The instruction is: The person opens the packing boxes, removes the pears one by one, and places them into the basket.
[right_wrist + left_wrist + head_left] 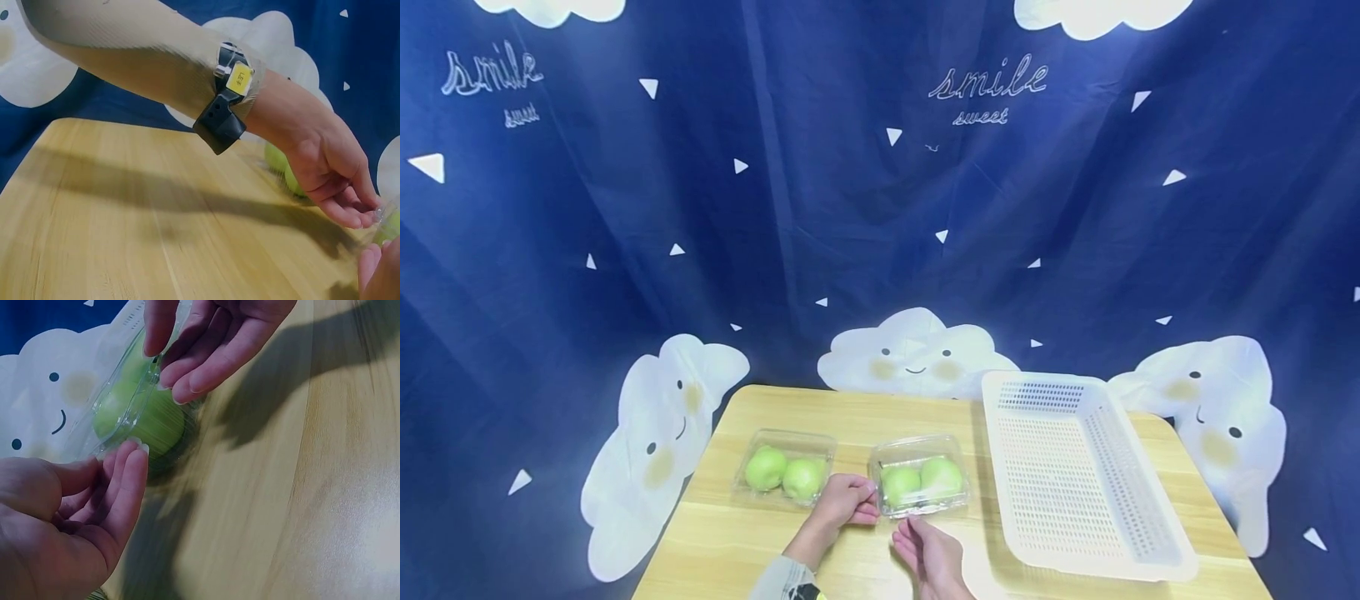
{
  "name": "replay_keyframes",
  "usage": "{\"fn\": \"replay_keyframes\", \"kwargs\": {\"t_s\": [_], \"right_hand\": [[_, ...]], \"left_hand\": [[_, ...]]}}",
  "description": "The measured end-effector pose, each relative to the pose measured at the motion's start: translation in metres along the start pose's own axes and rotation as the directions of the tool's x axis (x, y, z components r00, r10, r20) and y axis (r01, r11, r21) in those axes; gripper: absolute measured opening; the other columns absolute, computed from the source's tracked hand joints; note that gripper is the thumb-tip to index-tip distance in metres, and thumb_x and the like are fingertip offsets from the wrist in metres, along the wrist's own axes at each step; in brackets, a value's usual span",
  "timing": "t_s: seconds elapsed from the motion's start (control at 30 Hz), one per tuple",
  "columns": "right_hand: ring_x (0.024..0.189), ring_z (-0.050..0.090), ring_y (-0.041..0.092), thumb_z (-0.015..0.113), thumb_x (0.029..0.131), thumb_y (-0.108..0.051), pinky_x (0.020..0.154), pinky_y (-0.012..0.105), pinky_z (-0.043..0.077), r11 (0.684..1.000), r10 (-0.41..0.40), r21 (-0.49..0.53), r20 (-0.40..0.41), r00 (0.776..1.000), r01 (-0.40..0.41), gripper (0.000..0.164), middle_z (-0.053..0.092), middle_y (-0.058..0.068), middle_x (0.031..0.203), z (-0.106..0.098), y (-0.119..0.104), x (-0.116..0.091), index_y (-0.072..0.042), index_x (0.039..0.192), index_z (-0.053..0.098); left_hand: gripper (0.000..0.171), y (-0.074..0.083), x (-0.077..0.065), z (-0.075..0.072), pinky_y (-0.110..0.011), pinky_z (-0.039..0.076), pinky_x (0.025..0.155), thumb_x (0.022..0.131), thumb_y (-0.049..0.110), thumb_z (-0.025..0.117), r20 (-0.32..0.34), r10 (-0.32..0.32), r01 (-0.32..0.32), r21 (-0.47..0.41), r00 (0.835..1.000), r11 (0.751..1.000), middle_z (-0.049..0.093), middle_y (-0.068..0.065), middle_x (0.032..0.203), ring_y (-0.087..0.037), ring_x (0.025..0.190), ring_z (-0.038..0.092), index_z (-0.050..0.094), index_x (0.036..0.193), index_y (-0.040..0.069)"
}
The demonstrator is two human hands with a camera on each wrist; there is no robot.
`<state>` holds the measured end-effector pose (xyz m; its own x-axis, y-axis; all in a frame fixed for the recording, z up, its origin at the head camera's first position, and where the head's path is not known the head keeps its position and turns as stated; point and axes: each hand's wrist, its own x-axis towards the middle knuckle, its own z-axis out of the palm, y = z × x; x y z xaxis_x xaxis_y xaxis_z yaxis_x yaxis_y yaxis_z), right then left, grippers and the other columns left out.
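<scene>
In the head view a clear plastic box [920,450] stands on the table with two green apples [942,477] inside. My left hand [847,502] pinches its near left corner between thumb and fingers. At the front edge my right hand [934,552] pinches the rim, thumb above and curled fingers below. The left wrist view shows the left hand [81,512] low at one end of the rim and the right hand [231,344] higher up along it. In the right wrist view only a few fingers of the right hand [378,269] show at the edge.
Left of the hands stands a second clear plastic box [786,442] with two green apples [766,468]. A large white perforated basket [1011,517] occupies the right of the wooden table [715,533]. Behind hangs a blue curtain [850,208] with clouds.
</scene>
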<state>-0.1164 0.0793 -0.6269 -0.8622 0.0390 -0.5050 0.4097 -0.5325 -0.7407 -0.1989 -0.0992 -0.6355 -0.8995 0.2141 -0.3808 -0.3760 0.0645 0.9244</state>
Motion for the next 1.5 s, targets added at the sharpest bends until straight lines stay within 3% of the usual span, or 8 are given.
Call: {"fn": "replay_keyframes", "kwargs": {"t_s": [0.27, 0.5, 0.77, 0.97, 1.13, 1.5], "right_hand": [[0.085, 0.078, 0.014, 0.061, 0.102, -0.013, 0.086, 0.028, 0.064, 1.000, -0.014, 0.003, -0.029, 0.999, 0.014, 0.039, 0.078, 0.007, 0.092, 0.001, -0.002, -0.002, 0.017, 0.126, 0.056], [0.083, 0.077, 0.013, 0.063, 0.101, -0.015, 0.084, 0.027, 0.064, 0.998, -0.040, -0.055, -0.058, 0.998, 0.036, 0.043, 0.077, 0.007, 0.092, -0.003, -0.005, 0.000, 0.018, 0.128, 0.054], [0.072, 0.074, 0.008, 0.067, 0.095, -0.007, 0.073, 0.023, 0.064, 0.997, -0.053, -0.059, -0.122, 0.991, 0.046, 0.035, 0.077, 0.004, 0.081, -0.005, -0.013, 0.000, 0.017, 0.120, 0.060], [0.067, 0.071, 0.006, 0.065, 0.093, -0.004, 0.067, 0.021, 0.063, 0.997, -0.055, -0.070, -0.151, 0.987, 0.044, 0.024, 0.075, 0.001, 0.074, -0.008, -0.011, 0.006, 0.014, 0.108, 0.067], [0.066, 0.069, 0.006, 0.064, 0.093, -0.003, 0.065, 0.019, 0.062, 0.995, -0.064, -0.088, -0.125, 0.990, 0.053, 0.020, 0.073, 0.000, 0.073, -0.011, -0.009, 0.012, 0.013, 0.105, 0.067], [0.063, 0.066, 0.005, 0.063, 0.092, -0.005, 0.064, 0.019, 0.061, 0.987, -0.041, -0.154, -0.032, 0.999, 0.036, 0.018, 0.071, 0.000, 0.074, -0.015, -0.011, 0.012, 0.009, 0.102, 0.066]], "left_hand": [[0.025, -0.010, 0.009, -0.003, -0.028, 0.065, 0.070, 0.102, 0.015, 0.060, 0.074, -0.012, 0.019, -0.099, 0.997, 0.995, 0.071, -0.005, 0.083, -0.011, 0.070, 0.071, 0.067, 0.109, -0.008], [0.025, -0.011, 0.008, 0.000, -0.026, 0.064, 0.071, 0.105, 0.016, 0.056, 0.179, 0.009, 0.018, -0.147, 0.984, 0.989, 0.070, -0.004, 0.082, -0.011, 0.072, 0.070, 0.065, 0.106, -0.008], [0.022, -0.020, 0.008, 0.002, -0.030, 0.066, 0.079, 0.105, 0.012, 0.053, 0.216, 0.033, 0.011, -0.196, 0.976, 0.981, 0.072, -0.006, 0.085, -0.014, 0.079, 0.073, 0.064, 0.106, -0.007], [0.022, -0.022, 0.007, 0.006, -0.033, 0.066, 0.082, 0.105, 0.011, 0.052, 0.220, 0.031, 0.023, -0.240, 0.975, 0.971, 0.073, -0.006, 0.085, -0.016, 0.079, 0.075, 0.065, 0.105, -0.006], [0.026, -0.025, 0.008, 0.008, -0.035, 0.066, 0.081, 0.106, 0.015, 0.053, 0.206, 0.024, 0.028, -0.248, 0.978, 0.968, 0.073, -0.007, 0.086, -0.015, 0.078, 0.075, 0.064, 0.109, -0.007], [0.029, -0.028, 0.012, 0.007, -0.033, 0.066, 0.076, 0.102, 0.016, 0.062, 0.095, 0.033, -0.014, -0.192, 0.995, 0.981, 0.076, -0.008, 0.088, -0.014, 0.073, 0.075, 0.065, 0.115, -0.009]]}}
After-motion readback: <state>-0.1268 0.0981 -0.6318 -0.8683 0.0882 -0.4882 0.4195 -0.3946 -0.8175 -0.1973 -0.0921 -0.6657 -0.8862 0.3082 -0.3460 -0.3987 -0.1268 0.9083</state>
